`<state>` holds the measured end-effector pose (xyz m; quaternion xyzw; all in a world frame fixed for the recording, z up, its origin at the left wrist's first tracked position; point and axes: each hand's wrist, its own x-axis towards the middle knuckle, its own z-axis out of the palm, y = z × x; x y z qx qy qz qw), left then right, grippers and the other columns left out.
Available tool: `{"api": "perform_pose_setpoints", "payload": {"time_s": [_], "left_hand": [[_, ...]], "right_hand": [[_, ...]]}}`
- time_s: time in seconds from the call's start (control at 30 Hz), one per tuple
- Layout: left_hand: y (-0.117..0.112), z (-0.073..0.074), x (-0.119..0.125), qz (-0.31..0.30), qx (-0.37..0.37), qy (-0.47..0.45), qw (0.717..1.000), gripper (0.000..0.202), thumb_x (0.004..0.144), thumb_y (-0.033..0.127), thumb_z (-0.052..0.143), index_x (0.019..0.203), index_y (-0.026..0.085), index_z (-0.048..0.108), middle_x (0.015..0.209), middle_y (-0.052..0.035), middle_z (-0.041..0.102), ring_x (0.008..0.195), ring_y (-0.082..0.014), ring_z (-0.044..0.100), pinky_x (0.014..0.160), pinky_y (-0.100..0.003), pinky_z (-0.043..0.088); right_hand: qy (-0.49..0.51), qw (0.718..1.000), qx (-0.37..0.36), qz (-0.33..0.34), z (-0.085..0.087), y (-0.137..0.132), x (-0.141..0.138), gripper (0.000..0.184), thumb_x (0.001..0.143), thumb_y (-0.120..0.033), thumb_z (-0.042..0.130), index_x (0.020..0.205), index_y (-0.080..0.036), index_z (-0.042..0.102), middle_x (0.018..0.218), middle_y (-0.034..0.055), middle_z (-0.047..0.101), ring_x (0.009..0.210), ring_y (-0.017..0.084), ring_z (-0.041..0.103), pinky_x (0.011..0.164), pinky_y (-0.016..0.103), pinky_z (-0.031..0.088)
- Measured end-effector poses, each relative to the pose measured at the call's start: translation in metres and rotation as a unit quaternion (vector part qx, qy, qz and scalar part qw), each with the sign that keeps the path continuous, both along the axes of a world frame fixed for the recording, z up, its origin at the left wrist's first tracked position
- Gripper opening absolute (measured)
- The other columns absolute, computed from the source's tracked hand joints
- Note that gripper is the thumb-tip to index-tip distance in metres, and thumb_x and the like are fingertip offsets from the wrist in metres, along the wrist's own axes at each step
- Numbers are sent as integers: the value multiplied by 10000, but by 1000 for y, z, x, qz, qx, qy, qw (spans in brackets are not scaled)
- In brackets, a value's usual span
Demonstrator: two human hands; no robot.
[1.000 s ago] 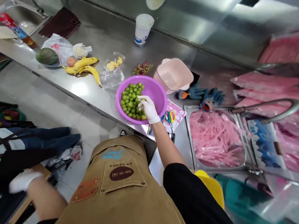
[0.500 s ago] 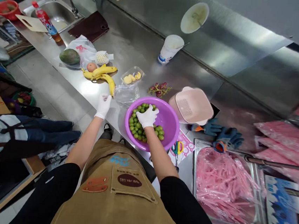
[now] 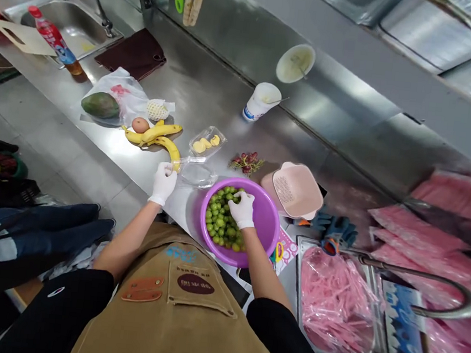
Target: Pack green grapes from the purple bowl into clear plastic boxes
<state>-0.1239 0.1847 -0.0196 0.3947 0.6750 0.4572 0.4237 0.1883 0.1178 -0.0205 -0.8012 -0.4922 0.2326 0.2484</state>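
My right hand [image 3: 242, 210], in a white glove, reaches into a purple basin [image 3: 270, 227] over small round green fruits [image 3: 221, 219]. Its thumb and fingers curl toward each other among the fruits; whatever lies between the fingertips is too small to make out. Also gloved, my left hand [image 3: 163, 184] is closed at the counter edge, beside the bananas [image 3: 156, 134] and the near end of a clear plastic box [image 3: 199, 172]. What its fingers pinch, if anything, cannot be seen. Pale yellow fruit pieces [image 3: 205, 143] lie in the box's far half.
Behind the basin lie red grapes [image 3: 247, 162], a pink colander [image 3: 298, 191] and a white tub [image 3: 262, 102]. Leftward are a mango [image 3: 100, 105], a bottle [image 3: 57, 43] and a sink [image 3: 73, 19]. Scissors [image 3: 278, 253], work gloves [image 3: 340, 234] and a sink of pink packets [image 3: 337, 303] stand right.
The view has shifted, so the counter sits lower. My right hand's spread fingers have curled in over the green fruits. My left hand's fingers now bend at the plastic box's near end.
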Motion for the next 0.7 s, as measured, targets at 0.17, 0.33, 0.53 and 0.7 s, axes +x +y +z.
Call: {"api": "perform_pose_setpoints", "payload": {"time_s": [0.17, 0.33, 0.53, 0.7], "left_hand": [[-54, -12, -31, 87, -20, 16, 996, 225, 825, 98, 647, 1007, 230, 633, 656, 87, 476, 619, -141, 483, 710, -268, 416], [-113, -28, -31, 137, -51, 20, 989, 300, 733, 45, 619, 967, 232, 633, 683, 79, 499, 631, -137, 475, 713, -261, 416], [-137, -35, -14, 143, -47, 43, 988, 364, 712, 31, 615, 1007, 242, 640, 649, 88, 444, 632, -150, 469, 702, -261, 409], [-139, -43, -5, 164, -52, 39, 984, 320, 781, 38, 624, 1036, 232, 630, 647, 91, 446, 641, -154, 483, 725, -268, 427]], "right_hand": [[35, 997, -11, 70, 15, -1, 41, 211, 682, -274, 695, 878, -251, 621, 971, 42, 609, 1008, 280, 594, 1083, 489, 507], [108, 985, 69, 113, 51, 1, 23, 245, 783, -374, 701, 971, -245, 610, 1037, 43, 672, 964, 246, 617, 996, 444, 529], [82, 912, 86, 392, 75, 16, -125, 164, 850, -247, 673, 1006, -244, 624, 1119, 70, 659, 1114, 269, 607, 1066, 411, 513], [-44, 845, -58, 530, 44, 18, -193, 227, 879, -157, 657, 1103, -192, 672, 1220, 99, 618, 898, 228, 644, 953, 378, 550]]}}
